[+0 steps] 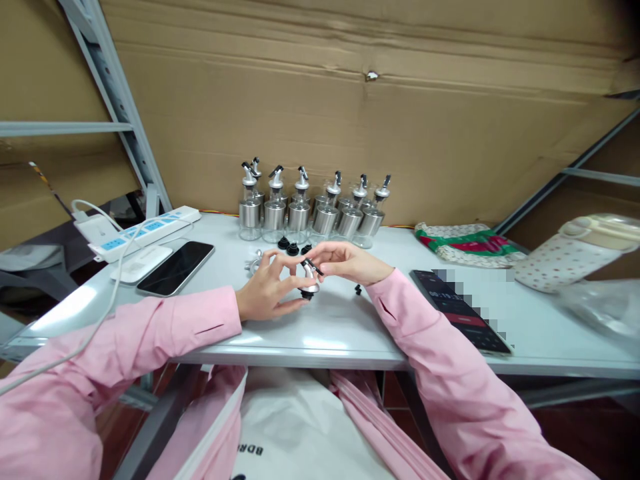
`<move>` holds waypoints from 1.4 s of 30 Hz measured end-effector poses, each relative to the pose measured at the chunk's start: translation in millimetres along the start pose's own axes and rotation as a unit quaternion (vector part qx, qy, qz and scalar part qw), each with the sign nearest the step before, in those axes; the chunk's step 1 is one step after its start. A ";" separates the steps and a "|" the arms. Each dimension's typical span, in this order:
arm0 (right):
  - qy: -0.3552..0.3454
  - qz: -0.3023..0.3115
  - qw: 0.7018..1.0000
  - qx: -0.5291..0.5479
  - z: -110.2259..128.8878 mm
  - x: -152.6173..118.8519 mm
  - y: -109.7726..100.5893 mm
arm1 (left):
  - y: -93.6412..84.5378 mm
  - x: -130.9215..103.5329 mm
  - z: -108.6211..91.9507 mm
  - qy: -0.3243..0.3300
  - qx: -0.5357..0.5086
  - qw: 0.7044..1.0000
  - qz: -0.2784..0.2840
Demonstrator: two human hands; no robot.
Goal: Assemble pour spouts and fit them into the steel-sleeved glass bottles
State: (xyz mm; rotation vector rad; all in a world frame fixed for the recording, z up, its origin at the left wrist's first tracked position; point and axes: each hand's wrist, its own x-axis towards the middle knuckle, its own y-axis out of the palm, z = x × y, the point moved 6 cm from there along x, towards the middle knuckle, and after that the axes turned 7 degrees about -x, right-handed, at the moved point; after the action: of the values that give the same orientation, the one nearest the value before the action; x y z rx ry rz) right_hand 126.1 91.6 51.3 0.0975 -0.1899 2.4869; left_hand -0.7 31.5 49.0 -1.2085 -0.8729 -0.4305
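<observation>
My left hand grips a silver pour spout with a black stopper base, held just above the table. Fingers of my right hand pinch the black flip cap at the spout's top. Several black stopper pieces lie just beyond my hands. Silver spout parts sit partly hidden behind my left hand. Two or so tiny black pieces rest beneath my right wrist. Behind stand rows of glass oil bottles with steel sleeves, the front ones topped with silver spouts and black caps.
On the left are a white power strip, a white charger box and a black phone, with a cable over my left arm. To the right lie another phone, a patterned cloth and a dotted tumbler. Cardboard walls the back.
</observation>
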 end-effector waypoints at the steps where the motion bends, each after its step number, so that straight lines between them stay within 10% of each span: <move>1: 0.002 0.007 1.000 -0.001 -0.6 0.4 1.2 | -0.4 -0.1 -0.5 0.006 0.001 1.000 -0.009; 30: 0.067 0.070 0.992 -0.080 -10.4 1.0 18.7 | 4.6 -3.8 -8.0 0.087 -0.010 0.996 0.013; 42: 0.019 -0.050 0.994 0.098 -0.6 2.8 10.4 | -6.0 0.7 4.8 -0.010 -0.015 0.999 -0.046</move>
State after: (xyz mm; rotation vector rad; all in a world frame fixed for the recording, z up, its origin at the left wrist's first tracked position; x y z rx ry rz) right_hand 117.6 85.1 49.8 0.1377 0.0749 2.4000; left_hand -6.3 34.1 53.7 -1.2051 -0.9454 -0.5082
